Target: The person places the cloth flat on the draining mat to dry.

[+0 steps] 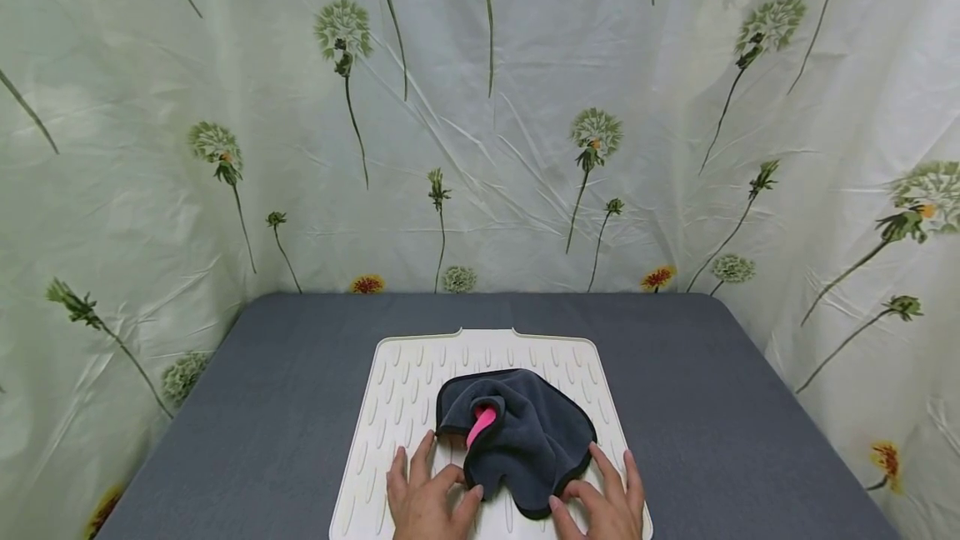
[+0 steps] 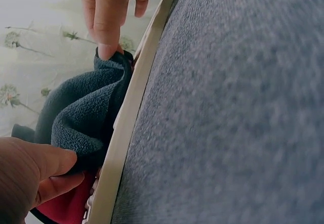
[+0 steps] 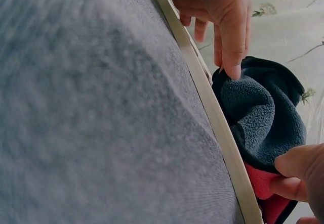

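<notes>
A crumpled dark blue-grey cloth (image 1: 525,432) with black edging lies on a white ribbed mat (image 1: 405,382). Its bright pink underside (image 1: 482,423) shows in a fold at the cloth's left. My left hand (image 1: 431,494) pinches the cloth's near left edge between thumb and index finger, its other fingers spread over the mat. At the near right edge, my right hand (image 1: 603,500) pinches the border the same way. Both wrist views show the raised, rippled fabric between the two pinches, and red-pink cloth (image 3: 260,181) beneath the right fingers.
Under the mat is a dark grey tabletop (image 1: 712,423), extending to either side. Behind it hangs a pale curtain (image 1: 487,148) printed with dandelions. The mat has a raised rim (image 2: 136,102) along its near side.
</notes>
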A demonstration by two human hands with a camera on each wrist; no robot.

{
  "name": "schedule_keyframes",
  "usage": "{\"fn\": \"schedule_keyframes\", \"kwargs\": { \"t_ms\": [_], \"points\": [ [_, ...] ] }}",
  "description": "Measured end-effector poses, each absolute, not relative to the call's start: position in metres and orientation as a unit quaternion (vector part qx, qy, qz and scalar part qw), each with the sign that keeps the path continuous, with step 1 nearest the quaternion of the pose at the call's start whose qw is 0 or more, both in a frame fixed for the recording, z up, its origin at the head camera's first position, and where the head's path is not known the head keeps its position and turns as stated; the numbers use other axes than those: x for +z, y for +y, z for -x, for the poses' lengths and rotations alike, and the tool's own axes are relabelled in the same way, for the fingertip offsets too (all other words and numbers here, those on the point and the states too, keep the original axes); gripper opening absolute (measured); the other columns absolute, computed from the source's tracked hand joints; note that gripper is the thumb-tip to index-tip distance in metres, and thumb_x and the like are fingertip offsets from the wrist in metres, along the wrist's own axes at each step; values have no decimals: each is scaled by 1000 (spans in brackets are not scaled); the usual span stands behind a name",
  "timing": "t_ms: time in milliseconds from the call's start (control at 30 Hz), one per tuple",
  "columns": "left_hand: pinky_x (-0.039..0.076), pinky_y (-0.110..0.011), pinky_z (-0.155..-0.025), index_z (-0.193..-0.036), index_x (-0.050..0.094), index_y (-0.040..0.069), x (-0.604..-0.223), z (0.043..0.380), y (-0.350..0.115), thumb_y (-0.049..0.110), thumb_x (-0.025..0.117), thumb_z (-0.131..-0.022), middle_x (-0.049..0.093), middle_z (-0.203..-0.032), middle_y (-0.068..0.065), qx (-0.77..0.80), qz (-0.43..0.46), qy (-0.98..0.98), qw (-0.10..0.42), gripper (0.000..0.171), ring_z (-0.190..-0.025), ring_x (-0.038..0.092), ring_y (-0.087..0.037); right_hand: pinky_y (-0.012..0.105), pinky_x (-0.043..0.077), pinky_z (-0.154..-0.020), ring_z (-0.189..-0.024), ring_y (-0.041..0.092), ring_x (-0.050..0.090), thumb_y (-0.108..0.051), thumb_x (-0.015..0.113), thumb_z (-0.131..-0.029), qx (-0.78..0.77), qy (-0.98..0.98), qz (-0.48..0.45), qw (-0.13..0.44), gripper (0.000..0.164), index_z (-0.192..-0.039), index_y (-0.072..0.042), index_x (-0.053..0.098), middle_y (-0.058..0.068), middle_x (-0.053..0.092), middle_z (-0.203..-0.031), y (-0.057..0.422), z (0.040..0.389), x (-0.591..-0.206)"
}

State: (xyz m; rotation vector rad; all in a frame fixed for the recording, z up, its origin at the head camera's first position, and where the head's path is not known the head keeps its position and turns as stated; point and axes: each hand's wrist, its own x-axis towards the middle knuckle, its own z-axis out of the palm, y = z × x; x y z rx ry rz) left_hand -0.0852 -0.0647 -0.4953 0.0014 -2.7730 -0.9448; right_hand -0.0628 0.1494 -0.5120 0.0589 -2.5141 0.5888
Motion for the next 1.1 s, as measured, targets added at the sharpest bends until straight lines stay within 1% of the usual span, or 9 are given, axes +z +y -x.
{"fn": "schedule_keyframes", "kwargs": {
  "t_ms": [133, 267, 467, 767, 900, 1000, 1100],
  "points": [
    [14, -68, -95, -63, 56, 28, -497, 84, -62, 36, 77, -68, 41, -134, -20, -328, 3, -938, 112, 23, -122, 19, -56, 56, 12, -103, -120, 51, 25, -31, 83, -60, 230, -933, -15, 277, 29, -60, -32, 54, 22, 56, -117, 147, 63, -511],
    [16, -70, -92, -62, 55, 29, -499, 83, -61, 34, 77, -68, 41, -133, -21, -326, 11, -936, 133, 24, -120, 20, -57, 55, 12, -103, -120, 52, 26, -28, 83, -59, 233, -927, -28, 292, 29, -59, -31, 55, 22, 56, -117, 147, 65, -513],
    [16, -67, -94, -61, 55, 29, -499, 83, -63, 32, 78, -67, 41, -133, -21, -320, 19, -935, 150, 24, -119, 21, -57, 54, 14, -102, -116, 52, 31, -22, 82, -56, 228, -918, -49, 322, 29, -58, -30, 55, 22, 58, -114, 149, 67, -516],
    [14, -68, -93, -62, 54, 30, -494, 81, -70, 32, 77, -68, 41, -135, -18, -331, 0, -934, 134, 24, -122, 19, -56, 53, 14, -103, -115, 47, 37, -19, 82, -57, 233, -918, -33, 318, 31, -58, -30, 53, 22, 59, -111, 153, 66, -513],
    [12, -70, -94, -62, 55, 30, -491, 81, -73, 33, 77, -68, 40, -136, -18, -332, -11, -937, 110, 23, -123, 18, -55, 53, 16, -102, -112, 43, 42, -17, 82, -56, 237, -915, -29, 326, 33, -57, -31, 52, 22, 61, -108, 156, 66, -512],
    [11, -71, -93, -63, 56, 29, -489, 81, -76, 34, 76, -69, 40, -135, -18, -326, -10, -940, 97, 22, -123, 18, -55, 53, 17, -101, -110, 44, 43, -17, 81, -56, 237, -912, -26, 335, 33, -57, -31, 52, 23, 61, -108, 158, 67, -512],
    [12, -72, -93, -63, 55, 29, -488, 80, -79, 33, 76, -69, 41, -135, -19, -322, -2, -942, 97, 22, -122, 19, -56, 54, 18, -100, -110, 45, 44, -17, 81, -55, 234, -910, -24, 341, 32, -57, -30, 52, 24, 61, -107, 161, 67, -512]
  ]
}}
